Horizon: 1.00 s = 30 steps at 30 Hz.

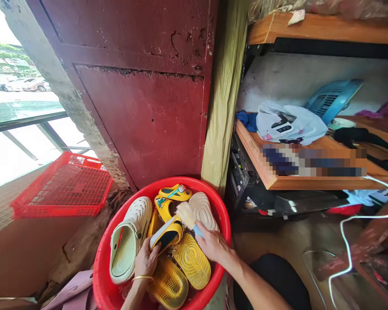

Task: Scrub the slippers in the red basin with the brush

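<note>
Below me stands a round red tub (226, 215) filled with shoes and some water. My left hand (146, 258) grips a yellow slipper (171, 234) with a dark insole and a pale sole edge, tilted up on its side. In my right hand (211, 243) is a scrub brush (186, 215) with pale bristles and a light blue handle, its bristles up against the slipper's strap end. A pale green clog (126, 247) and a white clog lie at the left of the tub. Other yellow slippers (194, 260) and a beige sole (203, 211) surround the hands.
A red plastic basket (64, 185) sits on the ledge at left. Behind the tub rises a dark red door (142, 112) beside a wooden post (221, 99). On the right, a wooden shelf (258, 159) bears a plastic bag (287, 122) and a blue fan (334, 99). A white cable hangs there.
</note>
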Motion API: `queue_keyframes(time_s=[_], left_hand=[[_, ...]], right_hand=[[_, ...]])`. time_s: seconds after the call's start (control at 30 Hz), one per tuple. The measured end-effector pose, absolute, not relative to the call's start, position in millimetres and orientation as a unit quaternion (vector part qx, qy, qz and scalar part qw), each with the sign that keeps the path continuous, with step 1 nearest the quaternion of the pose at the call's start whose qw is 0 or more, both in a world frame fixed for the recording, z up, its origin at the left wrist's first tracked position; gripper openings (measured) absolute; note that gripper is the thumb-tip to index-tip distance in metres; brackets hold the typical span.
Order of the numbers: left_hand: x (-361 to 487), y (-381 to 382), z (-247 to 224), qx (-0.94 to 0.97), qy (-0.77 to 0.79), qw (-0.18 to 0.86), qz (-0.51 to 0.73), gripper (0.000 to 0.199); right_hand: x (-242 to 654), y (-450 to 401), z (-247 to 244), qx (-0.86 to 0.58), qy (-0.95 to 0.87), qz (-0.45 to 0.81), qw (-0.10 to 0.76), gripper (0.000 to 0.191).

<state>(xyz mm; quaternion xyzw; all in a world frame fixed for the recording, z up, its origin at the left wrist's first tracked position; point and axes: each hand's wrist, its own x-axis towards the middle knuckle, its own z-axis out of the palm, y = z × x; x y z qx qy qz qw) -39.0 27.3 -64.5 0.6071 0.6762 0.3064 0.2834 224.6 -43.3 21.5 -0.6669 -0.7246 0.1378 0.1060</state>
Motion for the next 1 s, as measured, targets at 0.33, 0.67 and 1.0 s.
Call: queue_keyframes(time_s=[0.33,0.67,1.0], left_hand=[[-38.2,26.7,-61.0,0.596,0.677,0.285,0.325,0.047],[-40.1,31.7,-70.7,0.593,0.650,0.311,0.360,0.048],[-28.7,29.1,-54.1,0.404,0.660,0.504,0.384,0.057]], right_hand=[[230.9,-44.7,26.2,-0.669,-0.726,0.121,0.100,0.058],[201.1,-73.2,15.3,-0.578,-0.797,0.151,0.085,0.056],[242.4,-44.3,28.4,-0.617,-0.713,0.188,0.274,0.052]])
